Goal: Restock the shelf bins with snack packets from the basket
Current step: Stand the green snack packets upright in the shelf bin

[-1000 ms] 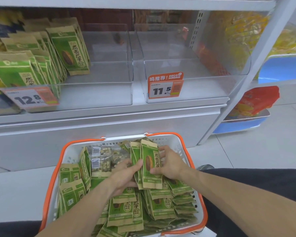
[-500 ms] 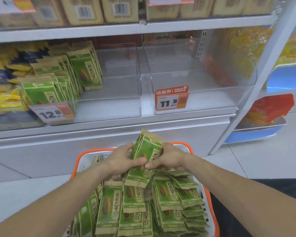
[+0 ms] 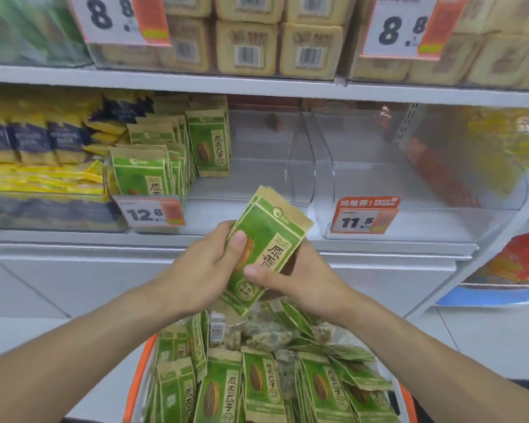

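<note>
A small stack of green and tan snack packets [image 3: 269,236] hangs tilted in front of the shelf edge. My left hand [image 3: 209,264] grips its left side, thumb on the front. My right hand [image 3: 300,279] grips the lower right side. Below, the orange-rimmed basket [image 3: 135,380] holds several more of the same packets [image 3: 257,383]. The clear shelf bin [image 3: 251,181] with the 12.8 price tag [image 3: 148,212] has matching packets [image 3: 162,160] standing in its left part, and its right part is bare.
A second clear bin [image 3: 416,190] with an 11.5 tag [image 3: 362,216] sits to the right. Yellow and navy packets [image 3: 37,154] fill the bin at left. Tan boxes [image 3: 248,47] line the upper shelf. A white shelf post [image 3: 501,248] slants at right.
Both hands have lifted the packet stack out of the basket and up toward the shelf. My view has tilted upward, so the upper shelf shows.
</note>
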Available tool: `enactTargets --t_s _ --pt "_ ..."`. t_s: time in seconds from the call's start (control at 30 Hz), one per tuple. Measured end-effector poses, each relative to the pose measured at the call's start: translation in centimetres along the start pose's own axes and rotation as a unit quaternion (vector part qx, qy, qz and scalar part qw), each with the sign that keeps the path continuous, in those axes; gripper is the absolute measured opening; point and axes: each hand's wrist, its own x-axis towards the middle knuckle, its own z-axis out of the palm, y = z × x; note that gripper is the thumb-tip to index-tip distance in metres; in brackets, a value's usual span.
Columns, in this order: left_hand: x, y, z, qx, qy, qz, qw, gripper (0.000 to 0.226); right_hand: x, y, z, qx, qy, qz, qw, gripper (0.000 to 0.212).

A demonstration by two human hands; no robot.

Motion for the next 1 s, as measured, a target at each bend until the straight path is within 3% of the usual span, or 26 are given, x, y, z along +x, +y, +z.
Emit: enactTargets --t_s 0.07,0.13,0.2,0.33,0.4,0.5,0.7,0.8,1.0 --pt "0.2 -0.3 -1.0 -0.053 0.027 0.01 0.998 0.033 1.0 -1.3 0.5 -0.022 0.016 -0.037 0.999 0.061" --pt "0.6 -0.9 -2.5 -0.047 0.062 0.04 0.996 0.037 2.4 -2.3 1.1 -0.103 0.077 -0.096 0.987 0.066" --pt "1.3 -1.7 -3.7 -0.003 0.094 0.061 0.994 0.056 3.6 -3.9 1.7 -0.153 0.143 -0.156 0.965 0.065" --pt "2.1 -3.0 -5.3 0.121 0.223 0.046 0.966 0.058 6.3 -6.9 1.8 -0.192 0.195 -0.255 0.927 0.058" --pt "2.3 -3.7 -5.8 0.193 0.28 0.021 0.94 0.06 8.2 -7.3 1.6 -0.235 0.188 -0.245 0.922 0.058" --pt "2.6 -4.3 -6.3 0.252 0.29 -0.028 0.923 0.062 12.6 -6.8 1.1 -0.277 0.184 -0.169 0.928 0.058" --pt "3.2 -5.3 -6.1 0.266 0.269 -0.051 0.924 0.072 22.2 -6.0 1.4 -0.362 0.152 -0.067 0.917 0.052" --pt "3.6 -5.5 -6.0 0.262 0.273 -0.05 0.924 0.074 25.7 -4.7 2.2 -0.317 0.183 -0.055 0.929 0.061" --pt "4.2 -5.5 -6.1 0.274 0.25 -0.056 0.927 0.075 27.0 -3.1 2.7 -0.379 0.228 -0.063 0.895 0.081"
